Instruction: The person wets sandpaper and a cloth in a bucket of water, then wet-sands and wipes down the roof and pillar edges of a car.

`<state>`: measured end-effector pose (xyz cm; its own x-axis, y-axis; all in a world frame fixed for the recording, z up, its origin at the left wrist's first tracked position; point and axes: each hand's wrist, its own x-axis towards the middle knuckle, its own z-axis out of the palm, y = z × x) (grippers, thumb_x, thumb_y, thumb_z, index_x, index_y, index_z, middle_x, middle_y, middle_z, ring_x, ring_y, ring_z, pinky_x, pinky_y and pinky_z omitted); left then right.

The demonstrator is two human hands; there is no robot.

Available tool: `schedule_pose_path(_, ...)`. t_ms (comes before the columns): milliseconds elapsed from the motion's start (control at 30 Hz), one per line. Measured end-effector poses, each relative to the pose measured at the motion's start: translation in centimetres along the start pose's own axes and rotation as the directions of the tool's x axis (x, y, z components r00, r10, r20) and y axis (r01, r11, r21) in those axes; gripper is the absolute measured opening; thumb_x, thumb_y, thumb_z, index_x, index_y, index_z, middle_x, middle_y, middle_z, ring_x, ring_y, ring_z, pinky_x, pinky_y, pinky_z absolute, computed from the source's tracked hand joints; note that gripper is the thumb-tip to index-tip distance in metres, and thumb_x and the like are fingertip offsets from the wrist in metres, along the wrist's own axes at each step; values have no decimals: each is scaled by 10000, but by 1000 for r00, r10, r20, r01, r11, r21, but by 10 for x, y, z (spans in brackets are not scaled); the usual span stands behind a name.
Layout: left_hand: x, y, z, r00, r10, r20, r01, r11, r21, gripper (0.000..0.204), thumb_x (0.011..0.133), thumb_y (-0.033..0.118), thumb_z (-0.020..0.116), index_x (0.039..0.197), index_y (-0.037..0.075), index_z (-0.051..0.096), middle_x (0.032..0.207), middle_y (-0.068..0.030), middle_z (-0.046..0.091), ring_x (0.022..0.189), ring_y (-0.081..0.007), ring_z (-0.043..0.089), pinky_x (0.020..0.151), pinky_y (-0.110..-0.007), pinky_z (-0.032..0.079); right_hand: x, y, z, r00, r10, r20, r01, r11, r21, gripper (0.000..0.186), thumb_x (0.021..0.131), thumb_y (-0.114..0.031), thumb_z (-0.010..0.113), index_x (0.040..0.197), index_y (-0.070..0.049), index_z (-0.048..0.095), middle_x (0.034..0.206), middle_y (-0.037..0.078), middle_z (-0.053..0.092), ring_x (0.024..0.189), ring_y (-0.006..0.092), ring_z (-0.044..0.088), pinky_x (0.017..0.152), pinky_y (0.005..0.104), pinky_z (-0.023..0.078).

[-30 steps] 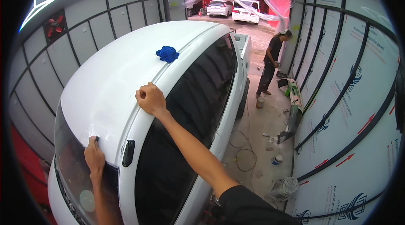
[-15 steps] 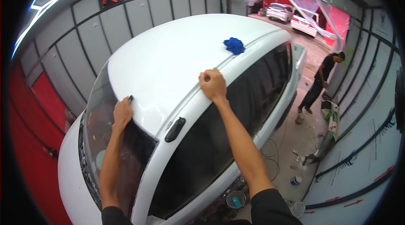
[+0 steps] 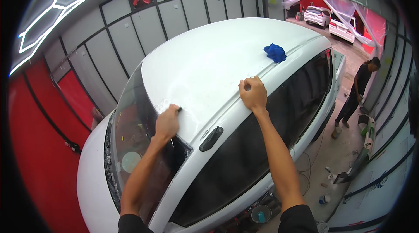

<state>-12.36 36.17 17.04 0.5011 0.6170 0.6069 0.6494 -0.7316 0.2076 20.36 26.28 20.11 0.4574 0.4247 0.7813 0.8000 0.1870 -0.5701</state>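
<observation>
At the front edge of the roof (image 3: 209, 62) of a white vehicle (image 3: 96, 167), the left hand (image 3: 168, 123) grips a small dark block (image 3: 179, 109) next to a whitish smear (image 3: 163, 104) just above the windshield (image 3: 126, 121). The right hand (image 3: 253, 93), curled into a loose fist, is at the roof's side edge; farther back, near that same edge, lies a crumpled blue cloth (image 3: 275, 52). A black oblong piece (image 3: 211, 138) sits by the front corner, between windshield and dark side window (image 3: 244, 158). Toward the vehicle's rear, a person in dark clothes (image 3: 358, 89) stands on the floor (image 3: 316, 176), near the right-hand wall (image 3: 393, 163).
</observation>
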Motion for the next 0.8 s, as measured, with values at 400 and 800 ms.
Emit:
schedule_pose_path(400,-5,19,9,942,283,-179,-286,958,9,143,988,75,542,1098,46,629,1087,-236,692,977,-462,663,823,-554,525,-1,-5,2,1000,1,2,-1,1000,13,271,883,-189,675,662,-39,633,694,94,646,740,268,628,661,424,511)
schedule_pose_path(800,-10,33,-6,958,277,-80,-274,961,39,175,1009,114,503,1126,17,590,1019,-239,691,943,-451,660,765,-554,536,1,-5,0,1000,-4,-22,4,1000,30,273,885,-190,675,664,-38,627,681,90,627,725,269,618,653,425,508)
